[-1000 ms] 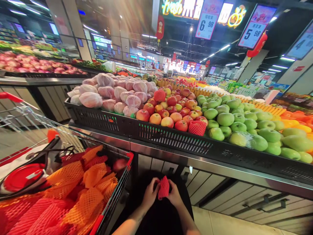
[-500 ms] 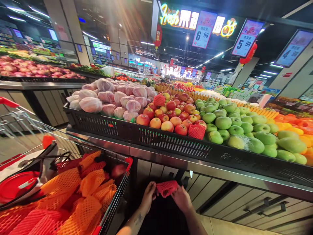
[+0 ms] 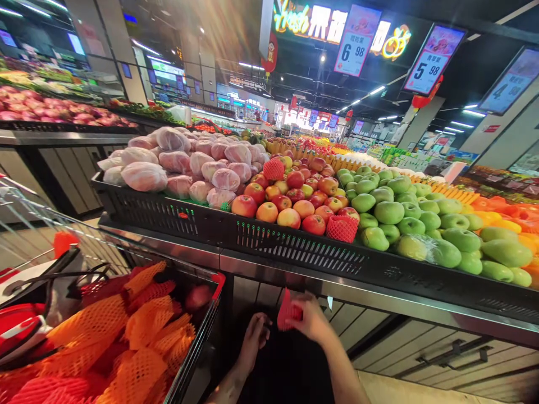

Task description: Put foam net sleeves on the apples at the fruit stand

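Note:
My right hand (image 3: 312,317) grips an apple wrapped in red foam net (image 3: 285,310), raised in front of the stand's metal edge. My left hand (image 3: 254,336) hangs a little lower and to the left, fingers loosely curled, holding nothing. Above them a black crate (image 3: 295,242) holds red apples (image 3: 290,202), two of them in red nets (image 3: 340,229). At the left, a shopping cart (image 3: 197,331) is piled with orange and red foam nets (image 3: 138,331) and one bare apple (image 3: 197,296).
Green apples (image 3: 404,219) lie right of the red ones, bagged pink fruit (image 3: 189,163) left of them. Orange fruit (image 3: 514,210) sits at the far right. Price signs (image 3: 353,42) hang overhead. Another fruit stand (image 3: 63,120) stands across the aisle at left.
My right hand has lifted the netted apple up towards the stand, and my left hand has let go of it. The view has shifted slightly left.

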`<action>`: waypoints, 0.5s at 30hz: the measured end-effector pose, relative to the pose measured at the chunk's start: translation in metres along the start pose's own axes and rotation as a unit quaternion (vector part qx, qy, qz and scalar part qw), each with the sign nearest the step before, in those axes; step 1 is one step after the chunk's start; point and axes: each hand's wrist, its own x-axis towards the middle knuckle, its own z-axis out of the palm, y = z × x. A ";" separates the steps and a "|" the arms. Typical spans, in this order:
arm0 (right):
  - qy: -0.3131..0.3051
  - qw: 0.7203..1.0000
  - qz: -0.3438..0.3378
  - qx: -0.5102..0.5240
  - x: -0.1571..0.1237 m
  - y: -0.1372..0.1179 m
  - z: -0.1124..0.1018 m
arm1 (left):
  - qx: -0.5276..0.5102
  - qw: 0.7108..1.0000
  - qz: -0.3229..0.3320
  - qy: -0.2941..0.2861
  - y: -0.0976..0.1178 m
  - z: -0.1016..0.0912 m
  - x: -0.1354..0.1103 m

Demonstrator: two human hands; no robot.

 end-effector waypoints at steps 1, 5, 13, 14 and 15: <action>-0.010 0.999 -0.035 -0.007 0.012 -0.023 -0.020 | -0.006 1.000 0.007 -0.009 -0.002 -0.001 0.002; -0.023 0.986 -0.090 0.140 0.065 -0.101 -0.093 | -0.019 0.999 0.022 -0.017 -0.006 -0.003 0.003; 0.190 0.890 0.117 -0.398 0.135 -0.164 -0.124 | -0.034 0.999 0.018 -0.012 -0.004 -0.001 0.001; 0.162 0.883 0.135 -0.419 0.138 -0.166 -0.122 | -0.038 0.999 0.018 -0.013 -0.005 -0.001 0.003; 0.142 0.881 0.147 -0.428 0.139 -0.168 -0.120 | -0.044 0.999 0.019 -0.014 -0.007 -0.002 0.003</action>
